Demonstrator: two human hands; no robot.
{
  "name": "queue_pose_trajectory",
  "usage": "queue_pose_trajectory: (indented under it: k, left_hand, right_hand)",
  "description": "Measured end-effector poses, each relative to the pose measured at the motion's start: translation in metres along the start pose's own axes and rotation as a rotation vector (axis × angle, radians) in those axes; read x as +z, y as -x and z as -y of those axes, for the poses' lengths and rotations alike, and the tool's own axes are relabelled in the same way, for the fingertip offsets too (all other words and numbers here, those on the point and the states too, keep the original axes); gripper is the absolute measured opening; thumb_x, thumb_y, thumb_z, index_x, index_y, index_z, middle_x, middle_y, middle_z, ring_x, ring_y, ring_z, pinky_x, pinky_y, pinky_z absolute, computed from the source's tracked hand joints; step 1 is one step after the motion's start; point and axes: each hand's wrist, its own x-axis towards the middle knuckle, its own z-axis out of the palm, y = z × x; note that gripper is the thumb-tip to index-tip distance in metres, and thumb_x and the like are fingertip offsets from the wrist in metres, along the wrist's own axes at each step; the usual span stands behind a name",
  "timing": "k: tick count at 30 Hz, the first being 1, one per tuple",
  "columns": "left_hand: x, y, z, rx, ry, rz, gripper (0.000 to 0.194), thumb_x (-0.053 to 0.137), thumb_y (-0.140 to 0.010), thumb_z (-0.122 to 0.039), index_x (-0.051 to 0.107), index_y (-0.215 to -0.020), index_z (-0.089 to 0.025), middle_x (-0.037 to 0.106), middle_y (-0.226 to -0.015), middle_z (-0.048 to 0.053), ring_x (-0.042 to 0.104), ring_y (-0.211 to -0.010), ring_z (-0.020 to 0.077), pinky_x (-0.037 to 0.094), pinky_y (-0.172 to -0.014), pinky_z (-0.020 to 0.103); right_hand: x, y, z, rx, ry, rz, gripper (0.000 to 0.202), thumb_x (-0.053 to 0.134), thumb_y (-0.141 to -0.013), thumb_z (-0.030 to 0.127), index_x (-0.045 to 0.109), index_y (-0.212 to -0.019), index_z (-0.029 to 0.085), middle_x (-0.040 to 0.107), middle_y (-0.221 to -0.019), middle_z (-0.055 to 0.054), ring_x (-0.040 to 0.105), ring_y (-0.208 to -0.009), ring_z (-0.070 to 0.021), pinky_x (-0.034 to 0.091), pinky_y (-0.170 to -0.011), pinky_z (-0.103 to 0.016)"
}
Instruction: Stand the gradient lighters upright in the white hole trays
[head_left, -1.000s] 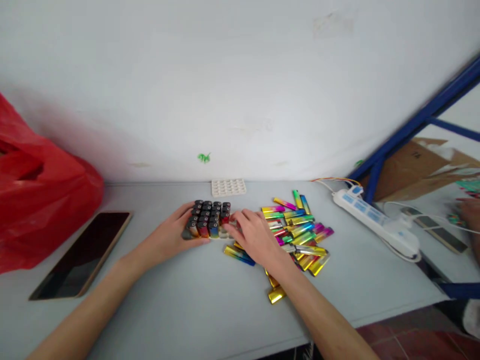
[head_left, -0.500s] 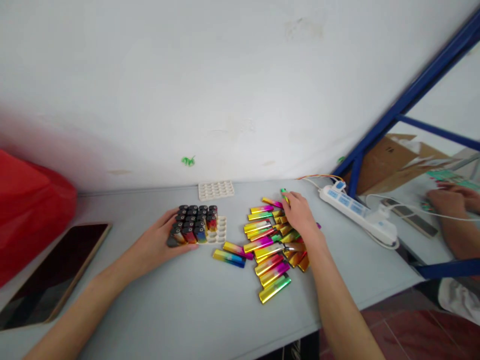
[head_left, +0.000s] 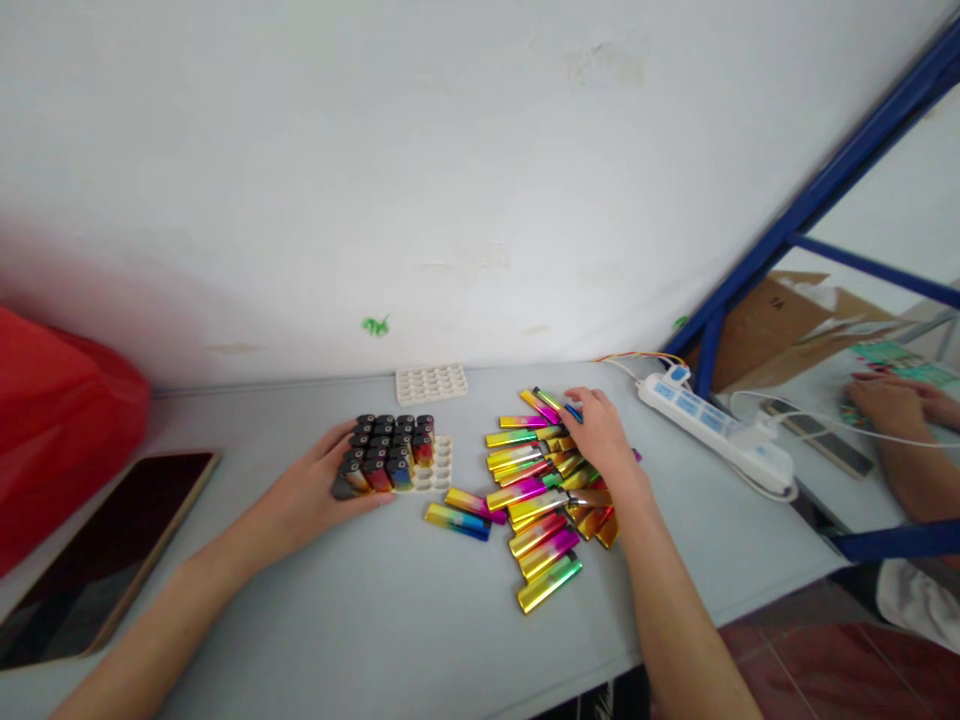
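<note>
My left hand [head_left: 326, 472] is wrapped round the left side of a block of upright black-topped lighters [head_left: 382, 445], thumb in front and fingers behind. They stand in a white holder tray [head_left: 442, 462], whose bare holes show on the right. My right hand [head_left: 596, 430] is closed at the far side of a loose pile of shiny lighters [head_left: 536, 500], coloured gold with magenta, green, red or blue. Between its fingertips shows a blue-ended lighter [head_left: 574, 412]; its other part is hidden. Two lighters [head_left: 457, 520] lie between tray and pile.
A second white holder tray [head_left: 431, 384] lies against the wall. A dark tablet [head_left: 112, 550] and a red bag [head_left: 67, 430] are on the left. On the right are a power strip [head_left: 712, 425], a blue metal frame [head_left: 750, 255], a cardboard box [head_left: 780, 320] and another person's hands [head_left: 892, 400].
My right hand has let go of a green-ended lighter, now lying at the pile's far edge, and has come slightly nearer with a blue-ended one at its fingertips. My left hand stays on the block.
</note>
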Motion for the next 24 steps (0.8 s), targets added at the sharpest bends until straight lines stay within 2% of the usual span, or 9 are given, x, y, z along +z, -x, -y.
queue_pose_trajectory:
  k: [5, 9, 15, 21, 24]
  left_hand:
    - [0.002, 0.001, 0.001, 0.0, -0.005, -0.004, 0.075, 0.074, -0.08, -0.075, 0.069, -0.137, -0.026, 0.067, -0.15, 0.01, 0.073, -0.131, 0.0346, 0.054, -0.122, 0.045]
    - [0.002, 0.002, 0.002, -0.007, 0.011, 0.018, 0.08, 0.072, -0.08, -0.079, 0.068, -0.138, -0.024, 0.064, -0.153, 0.013, 0.071, -0.133, 0.0354, 0.053, -0.122, 0.048]
    - [0.0, 0.001, 0.0, -0.002, 0.032, 0.015, 0.075, 0.074, -0.079, -0.077, 0.07, -0.136, -0.028, 0.065, -0.151, 0.011, 0.072, -0.131, 0.038, 0.053, -0.122, 0.051]
    - [0.001, 0.0, 0.002, 0.01, 0.03, 0.0, 0.071, 0.077, -0.077, -0.074, 0.073, -0.132, -0.029, 0.066, -0.15, 0.011, 0.074, -0.127, 0.0401, 0.056, -0.12, 0.05]
    - [0.002, 0.0, 0.002, 0.002, 0.03, 0.001, 0.074, 0.077, -0.076, -0.075, 0.072, -0.134, -0.029, 0.066, -0.151, 0.011, 0.073, -0.128, 0.0408, 0.055, -0.121, 0.051]
  right_hand:
    - [-0.007, -0.001, -0.005, 0.032, 0.013, 0.065, 0.038, 0.069, -0.098, 0.016, 0.069, -0.136, 0.011, 0.08, -0.119, -0.017, 0.076, -0.113, -0.0299, 0.055, -0.109, -0.046]
    - [-0.011, -0.001, -0.011, 0.078, 0.017, 0.104, 0.033, 0.073, -0.096, 0.021, 0.074, -0.129, 0.015, 0.083, -0.112, -0.014, 0.078, -0.109, -0.0278, 0.057, -0.105, -0.044]
    - [-0.017, -0.001, -0.021, 0.127, -0.167, 0.091, 0.031, 0.078, -0.085, 0.015, 0.079, -0.116, 0.019, 0.084, -0.1, -0.008, 0.081, -0.09, -0.0239, 0.063, -0.093, -0.041]
    - [-0.019, 0.0, -0.024, 0.124, -0.205, 0.069, 0.034, 0.075, -0.082, 0.011, 0.08, -0.115, 0.02, 0.085, -0.101, -0.008, 0.083, -0.091, -0.0246, 0.064, -0.094, -0.042]
    - [-0.02, -0.001, -0.022, 0.143, -0.212, 0.015, 0.038, 0.071, -0.082, 0.009, 0.079, -0.118, 0.02, 0.085, -0.099, -0.009, 0.082, -0.092, -0.0252, 0.064, -0.097, -0.045]
